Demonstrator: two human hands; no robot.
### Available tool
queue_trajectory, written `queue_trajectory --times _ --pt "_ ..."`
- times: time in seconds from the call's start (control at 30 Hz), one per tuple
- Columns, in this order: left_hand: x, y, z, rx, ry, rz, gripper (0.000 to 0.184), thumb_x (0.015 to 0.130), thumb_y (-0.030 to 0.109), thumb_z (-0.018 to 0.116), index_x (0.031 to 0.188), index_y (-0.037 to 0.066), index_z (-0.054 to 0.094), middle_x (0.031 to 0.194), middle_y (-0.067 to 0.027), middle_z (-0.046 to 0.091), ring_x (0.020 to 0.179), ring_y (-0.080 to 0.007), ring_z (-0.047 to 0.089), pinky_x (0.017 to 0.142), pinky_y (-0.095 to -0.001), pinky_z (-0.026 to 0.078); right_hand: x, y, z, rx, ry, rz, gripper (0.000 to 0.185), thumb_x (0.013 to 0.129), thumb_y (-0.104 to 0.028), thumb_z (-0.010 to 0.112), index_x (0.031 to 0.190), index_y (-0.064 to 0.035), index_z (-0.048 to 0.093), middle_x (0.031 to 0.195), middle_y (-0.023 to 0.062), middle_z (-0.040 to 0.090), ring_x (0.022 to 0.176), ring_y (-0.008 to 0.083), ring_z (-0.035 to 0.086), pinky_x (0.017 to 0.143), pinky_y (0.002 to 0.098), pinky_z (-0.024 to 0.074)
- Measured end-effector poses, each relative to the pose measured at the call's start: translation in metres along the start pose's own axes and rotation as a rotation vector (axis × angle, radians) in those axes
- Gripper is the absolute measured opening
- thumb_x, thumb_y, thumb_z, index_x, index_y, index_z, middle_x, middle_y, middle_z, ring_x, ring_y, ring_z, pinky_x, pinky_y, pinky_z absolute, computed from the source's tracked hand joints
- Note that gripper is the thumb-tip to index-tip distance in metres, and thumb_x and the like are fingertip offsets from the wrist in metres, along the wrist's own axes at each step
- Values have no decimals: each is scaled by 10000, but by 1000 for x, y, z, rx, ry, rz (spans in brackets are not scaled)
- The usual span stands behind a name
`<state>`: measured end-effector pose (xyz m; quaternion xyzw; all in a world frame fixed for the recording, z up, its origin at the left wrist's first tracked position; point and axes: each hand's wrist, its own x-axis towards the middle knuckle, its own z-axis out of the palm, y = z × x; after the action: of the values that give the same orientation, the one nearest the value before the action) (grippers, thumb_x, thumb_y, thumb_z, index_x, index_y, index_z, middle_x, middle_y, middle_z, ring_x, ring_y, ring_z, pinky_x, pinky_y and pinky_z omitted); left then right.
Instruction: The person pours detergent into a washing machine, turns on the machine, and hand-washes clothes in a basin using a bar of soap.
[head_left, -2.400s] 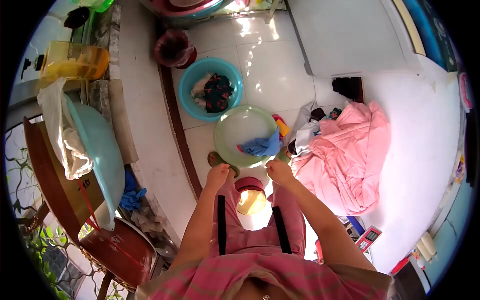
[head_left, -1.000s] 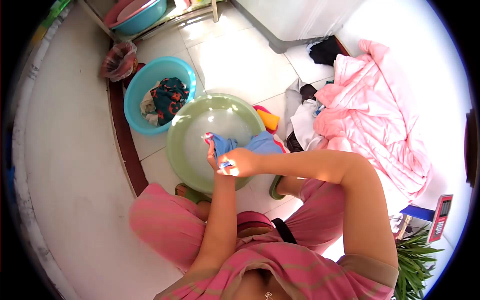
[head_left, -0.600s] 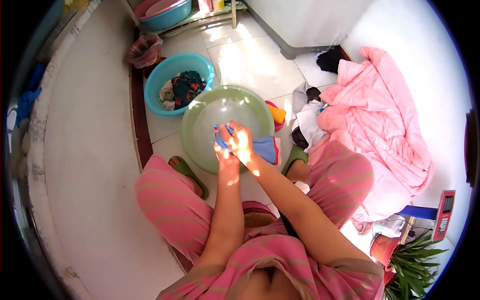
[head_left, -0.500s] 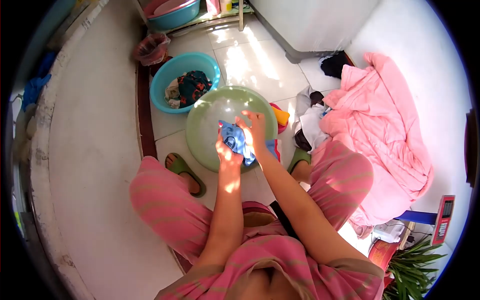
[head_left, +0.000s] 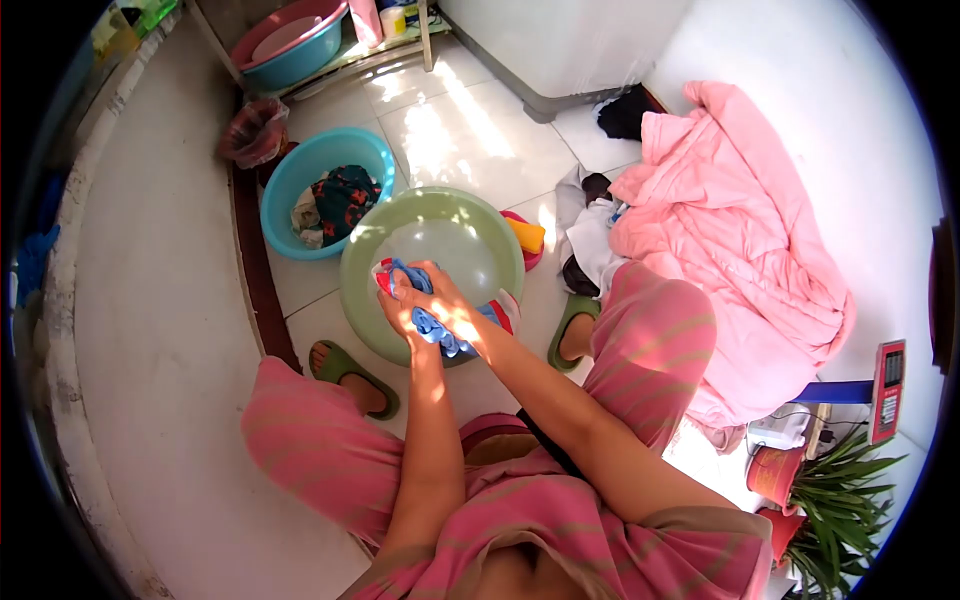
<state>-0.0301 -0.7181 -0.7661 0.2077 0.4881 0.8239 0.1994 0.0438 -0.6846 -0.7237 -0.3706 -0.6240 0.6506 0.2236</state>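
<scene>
A green basin (head_left: 470,215) sits on the tiled floor (head_left: 545,150) at the center of the frame, a blue basin (head_left: 280,200) against its upper left side with dark, red-patterned clothing (head_left: 345,200) and pale cloth (head_left: 306,215) inside. Just beside the green basin's right rim lies a yellow-orange item (head_left: 526,236) on something red. A pink quilt (head_left: 740,230) spreads across the right of the frame, next to white and grey clothes (head_left: 592,238), with black cloth (head_left: 626,112) above. Nothing stands between the person's hands and the basin below; green slippers (head_left: 375,392) flank it on the near side.

The hands and forearms cover part of the green basin's near rim, and the overlapping hands hide much of the cloth they grip. The potted plant (head_left: 840,490) is partly cut off by the dark edge at lower right.

Blue cloth (head_left: 440,335), bunched and creased, is held over the near part of the green basin. Red and white show at its upper left end, and red and white trim shows at right, near the rim. The left hand (head_left: 400,312) and right hand (head_left: 447,305) press close together, fingers curled around the cloth.
</scene>
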Motion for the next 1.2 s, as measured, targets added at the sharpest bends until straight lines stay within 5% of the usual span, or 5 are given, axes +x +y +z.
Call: queue_trajectory --times 0.23,0.47,0.7,0.9,1.2 --pt "-4 14 11 12 -17 -154 219 984 204 485 882 30 569 696 13 517 599 -79 466 528 -248 387 24 42 -2 312 93 -54 537 886 -473 588 1160 -12 612 683 138 642 716 244 656 667 324 490" --pt "0 15 12 -2 -162 -93 297 993 276 492 975 -4 590 967 -64 541 830 -135 510 713 -270 429 11 0 -27 -401 230 -244 449 937 -421 510 1084 -20 647 1217 227 545 1067 359 565 871 399 466" --pt "9 61 27 -21 -259 -285 587 971 490 434 1342 36 436 1272 -104 509 1109 -191 522 889 -346 452 20 -89 -77 -294 214 -233 462 956 -427 493 1070 -2 634 899 174 639 805 292 598 745 357 462" --pt "16 -5 -11 254 -219 -555 533 922 194 543 1418 97 373 1365 -117 427 1191 -229 481 960 -366 418 28 -141 -99 149 -40 -149 543 971 -502 440 1148 -8 581 920 10 612 835 71 544 752 241 467" --pt "19 25 4 173 -447 -249 694 694 15 707 1334 4 439 1227 -140 513 1145 -241 474 968 -332 393 17 -216 -120 232 -359 -157 702 923 -569 473 1342 -6 457 1226 106 571 1119 188 543 957 320 442"
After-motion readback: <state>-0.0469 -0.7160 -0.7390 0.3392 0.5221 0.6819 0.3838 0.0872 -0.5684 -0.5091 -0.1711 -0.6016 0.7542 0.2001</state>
